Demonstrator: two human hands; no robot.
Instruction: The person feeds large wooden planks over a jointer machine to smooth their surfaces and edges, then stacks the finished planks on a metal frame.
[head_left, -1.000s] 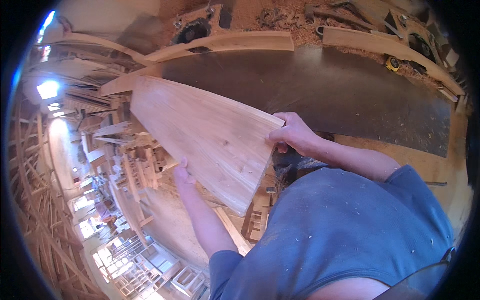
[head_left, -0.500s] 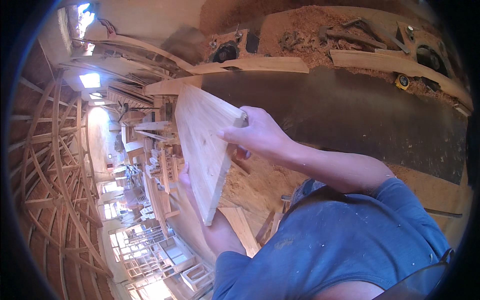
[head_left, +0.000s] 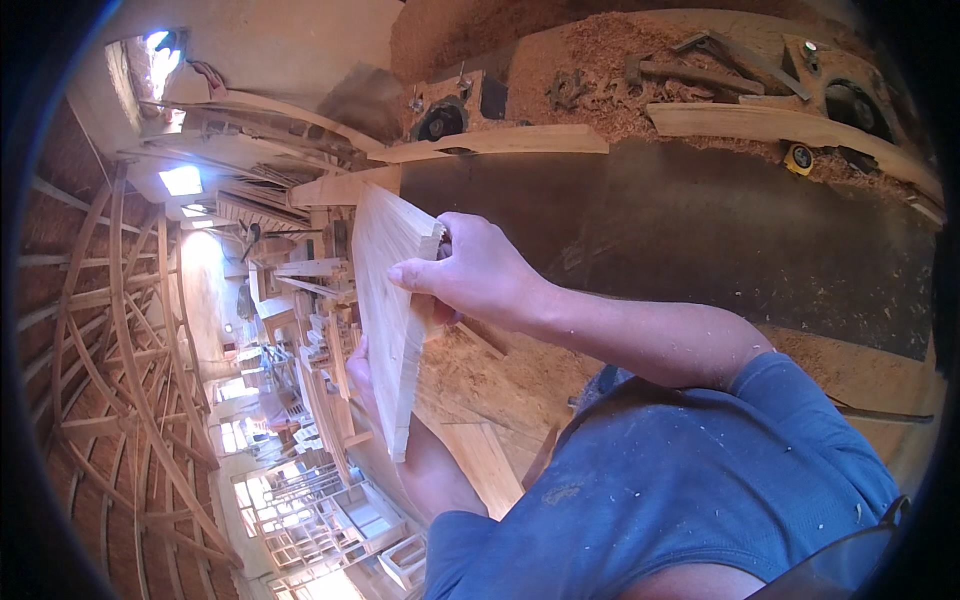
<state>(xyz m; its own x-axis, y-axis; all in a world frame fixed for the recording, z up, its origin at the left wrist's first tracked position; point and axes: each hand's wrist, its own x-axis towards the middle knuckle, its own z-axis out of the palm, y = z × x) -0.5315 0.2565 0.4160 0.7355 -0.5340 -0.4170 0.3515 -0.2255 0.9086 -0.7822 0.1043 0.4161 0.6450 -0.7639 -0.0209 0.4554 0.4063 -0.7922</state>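
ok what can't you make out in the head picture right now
Head view, all four:
- left hand: partly hidden behind the wooden board
- right hand: some fingertips hidden by the wooden board and the hand itself
- wooden board: far face turned away from the camera
- yellow tape measure: markings too small

The person's right arm (head_left: pixel 640 338) comes in from the right, bent at the elbow (head_left: pixel 742 352), its right hand (head_left: pixel 478 262) clasped with the thumb (head_left: pixel 420 275) extended and fingers (head_left: pixel 460 226) curled. The left forearm (head_left: pixel 442 472) slants up from below; the left hand (head_left: pixel 362 375), lower than the right, is mostly hidden.
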